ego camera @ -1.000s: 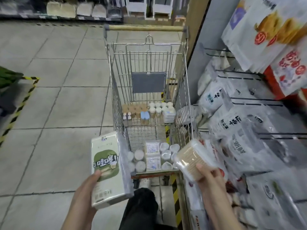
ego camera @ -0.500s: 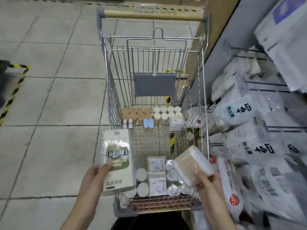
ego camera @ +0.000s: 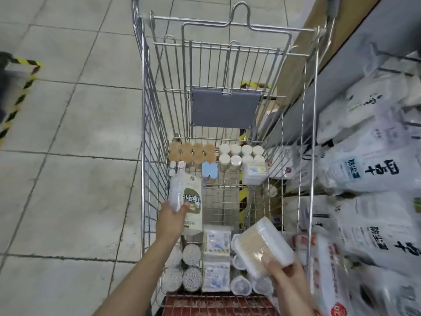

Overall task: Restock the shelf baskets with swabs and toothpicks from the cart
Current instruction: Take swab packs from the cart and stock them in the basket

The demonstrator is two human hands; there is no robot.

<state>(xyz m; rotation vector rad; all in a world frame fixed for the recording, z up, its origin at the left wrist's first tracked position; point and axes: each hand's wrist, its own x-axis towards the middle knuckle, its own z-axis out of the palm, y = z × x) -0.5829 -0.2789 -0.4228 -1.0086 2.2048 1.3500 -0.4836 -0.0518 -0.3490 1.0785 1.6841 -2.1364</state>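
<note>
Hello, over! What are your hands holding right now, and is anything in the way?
Left hand grips green-and-white box inside cart. Right hand holds clear swab box over cart's near end. Nothing in the way.

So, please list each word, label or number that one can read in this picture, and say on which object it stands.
"哇噻" on the green-and-white box that the left hand holds; the smaller print lower on it is too blurred to read.
"防尘罩" on the white bags on the shelf at right; the larger black characters beside it are unclear.
Print on the small packets in the cart: too small.
Clear box in the right hand: no text visible.
</note>
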